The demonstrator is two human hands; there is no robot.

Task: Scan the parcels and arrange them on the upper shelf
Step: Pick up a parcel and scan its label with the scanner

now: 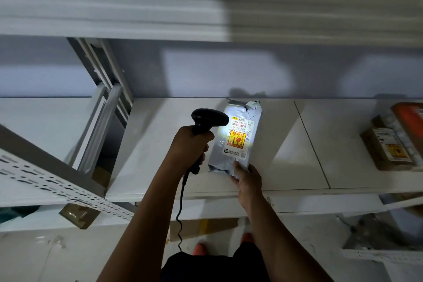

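While the head view looks down on a white shelf (297, 155), the grey parcel (235, 137) lies flat on it, label up, about midway between the shelf's front edge and the back wall. Its long axis runs away from the person, with the far, crumpled end leaning slightly right. The printed label reads along that axis, with the barcode toward the far end and a yellow sticker nearer the middle.

The right grip (247, 178) is the nearer one. It pinches the parcel's near end, thumb on top, and the parcel extends straight away from it toward the wall. The left grip (192, 146) is curled round the handle of a black scanner (210, 119), just left of the parcel. The scanner's head points right, across the short axis, and throws a bright patch onto the label.

The scan seems to be the step in hand. Any sliding to arrange the parcel would likely go along its long axis from the right grip. A stack of cardboard boxes (389, 144) sits well apart to the right.
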